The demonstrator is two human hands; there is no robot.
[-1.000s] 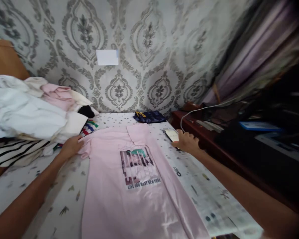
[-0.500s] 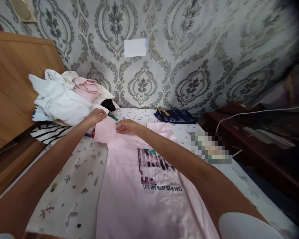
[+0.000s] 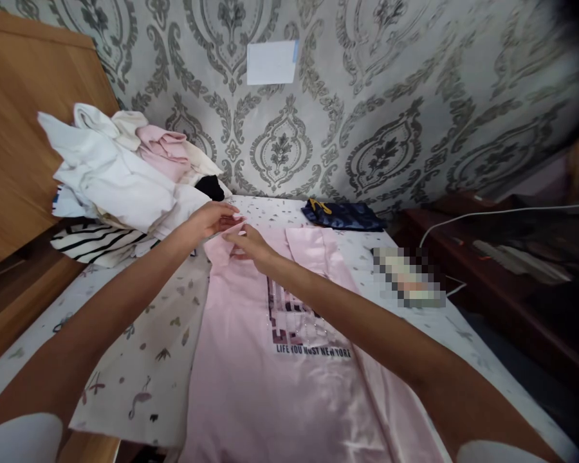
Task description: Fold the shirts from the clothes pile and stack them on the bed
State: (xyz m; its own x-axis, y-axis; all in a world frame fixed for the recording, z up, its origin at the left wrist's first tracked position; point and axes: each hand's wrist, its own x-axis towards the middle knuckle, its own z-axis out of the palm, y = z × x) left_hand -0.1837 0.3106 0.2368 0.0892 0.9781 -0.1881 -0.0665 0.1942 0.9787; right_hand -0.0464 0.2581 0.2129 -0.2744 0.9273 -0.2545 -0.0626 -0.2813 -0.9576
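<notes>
A pink shirt with a dark print and lettering lies spread on a patterned white sheet. My left hand pinches the shirt's edge at its upper left, lifting a small fold of the cloth. Close beside it, my right hand has its fingers closed at the same part of the pink cloth; some of its fingertips are hidden. My right forearm passes over the upper part of the print. Another folded part of the shirt lies flat to the right of my right hand.
A heap of white and pink clothes rises at the left beside a wooden panel. A striped cloth lies below it. Dark blue folded cloth rests near the wall. At the right are a blurred-out object and a white cable.
My left hand has moved right, toward my right hand, bringing the shirt's upper left edge inward and lifting it. The camera view has shifted slightly.
</notes>
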